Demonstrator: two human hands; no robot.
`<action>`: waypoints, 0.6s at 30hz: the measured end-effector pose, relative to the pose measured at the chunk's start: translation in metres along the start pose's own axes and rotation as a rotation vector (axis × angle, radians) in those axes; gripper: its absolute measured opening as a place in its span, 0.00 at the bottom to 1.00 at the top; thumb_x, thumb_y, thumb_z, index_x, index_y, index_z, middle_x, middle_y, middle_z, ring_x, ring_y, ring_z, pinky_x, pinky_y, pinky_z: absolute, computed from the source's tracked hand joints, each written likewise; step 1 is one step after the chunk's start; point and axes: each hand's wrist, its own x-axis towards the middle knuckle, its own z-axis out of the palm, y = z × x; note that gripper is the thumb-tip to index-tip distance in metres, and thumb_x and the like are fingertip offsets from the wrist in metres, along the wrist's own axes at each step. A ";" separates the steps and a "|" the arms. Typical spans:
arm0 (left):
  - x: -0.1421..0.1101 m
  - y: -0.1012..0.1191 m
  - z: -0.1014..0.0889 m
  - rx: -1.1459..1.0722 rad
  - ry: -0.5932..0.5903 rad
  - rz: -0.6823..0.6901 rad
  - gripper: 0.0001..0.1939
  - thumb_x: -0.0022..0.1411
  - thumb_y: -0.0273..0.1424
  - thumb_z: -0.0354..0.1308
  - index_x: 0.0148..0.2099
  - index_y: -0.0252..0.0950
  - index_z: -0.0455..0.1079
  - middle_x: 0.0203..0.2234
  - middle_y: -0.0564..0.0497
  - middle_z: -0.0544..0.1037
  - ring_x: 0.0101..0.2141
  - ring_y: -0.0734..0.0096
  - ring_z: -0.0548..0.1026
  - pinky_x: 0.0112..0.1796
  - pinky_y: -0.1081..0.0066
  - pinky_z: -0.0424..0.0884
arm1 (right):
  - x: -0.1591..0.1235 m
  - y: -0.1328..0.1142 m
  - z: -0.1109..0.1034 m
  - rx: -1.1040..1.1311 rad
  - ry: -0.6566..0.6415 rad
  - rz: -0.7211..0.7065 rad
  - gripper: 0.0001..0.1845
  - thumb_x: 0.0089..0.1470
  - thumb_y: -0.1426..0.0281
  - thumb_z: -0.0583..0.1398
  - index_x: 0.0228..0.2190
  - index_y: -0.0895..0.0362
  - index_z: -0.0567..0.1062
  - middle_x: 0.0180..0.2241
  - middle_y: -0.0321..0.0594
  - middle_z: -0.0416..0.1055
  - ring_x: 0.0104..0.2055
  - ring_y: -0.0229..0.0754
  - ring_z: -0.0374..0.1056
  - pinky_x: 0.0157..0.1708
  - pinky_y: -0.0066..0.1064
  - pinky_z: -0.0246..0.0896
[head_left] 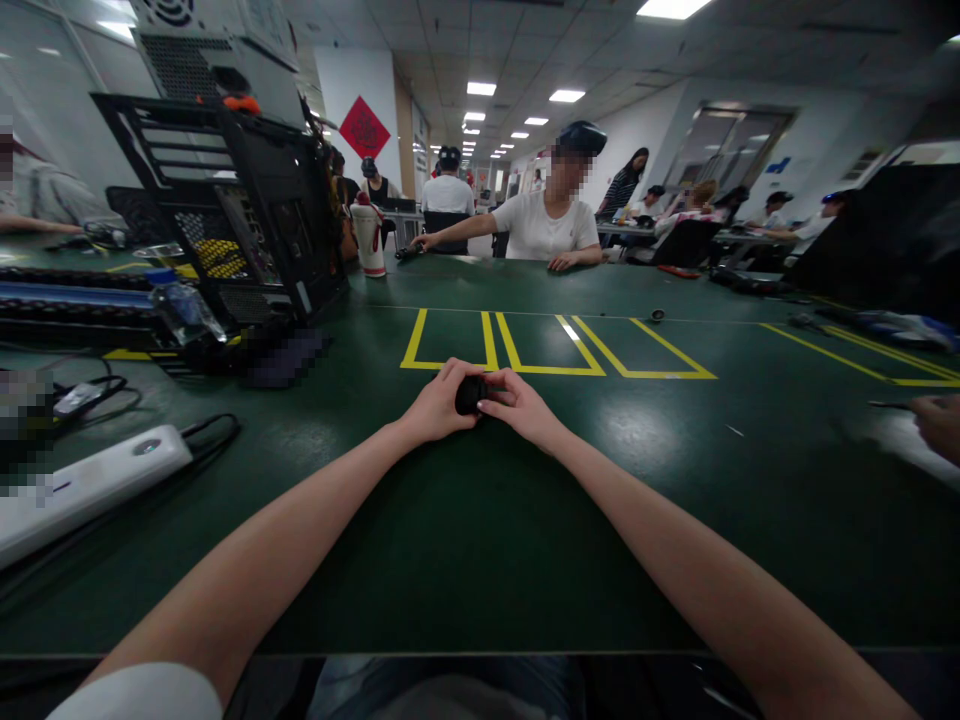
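Both my hands meet at the middle of the dark green table (480,520), closed around a small black object (469,395). My left hand (439,403) cups it from the left with fingers curled over the top. From the right, my right hand (521,405) pinches it with thumb and fingers. The object is mostly hidden by my fingers, so I cannot make out what it is. Just beyond my hands, yellow tape outlines (555,345) mark boxes on the table.
An open black computer case (247,210) stands at the left, with a water bottle (180,305) and a white power strip (82,490) nearer me. A person in a white shirt (547,230) sits across the table. Another person's hand (941,425) shows at the right edge.
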 end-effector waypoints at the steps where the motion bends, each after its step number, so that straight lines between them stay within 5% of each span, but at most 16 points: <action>1: 0.000 0.000 0.000 -0.002 0.000 -0.003 0.29 0.43 0.26 0.60 0.48 0.41 0.55 0.42 0.50 0.61 0.43 0.64 0.65 0.41 0.62 0.66 | -0.001 0.000 0.001 0.013 0.012 -0.015 0.16 0.43 0.71 0.60 0.36 0.54 0.65 0.41 0.37 0.64 0.45 0.39 0.64 0.48 0.38 0.58; 8: 0.001 0.002 0.000 0.009 -0.005 -0.019 0.28 0.44 0.28 0.60 0.48 0.40 0.55 0.42 0.50 0.61 0.43 0.63 0.65 0.40 0.62 0.67 | -0.002 -0.002 0.003 0.022 0.032 -0.003 0.11 0.45 0.69 0.58 0.34 0.53 0.64 0.39 0.36 0.64 0.41 0.39 0.66 0.44 0.38 0.62; 18: 0.000 0.002 -0.001 0.002 -0.004 0.005 0.30 0.43 0.26 0.60 0.49 0.41 0.54 0.42 0.51 0.60 0.43 0.65 0.64 0.43 0.63 0.66 | 0.002 0.001 -0.002 0.028 -0.025 0.031 0.17 0.44 0.71 0.60 0.39 0.54 0.65 0.43 0.38 0.64 0.44 0.41 0.65 0.47 0.41 0.59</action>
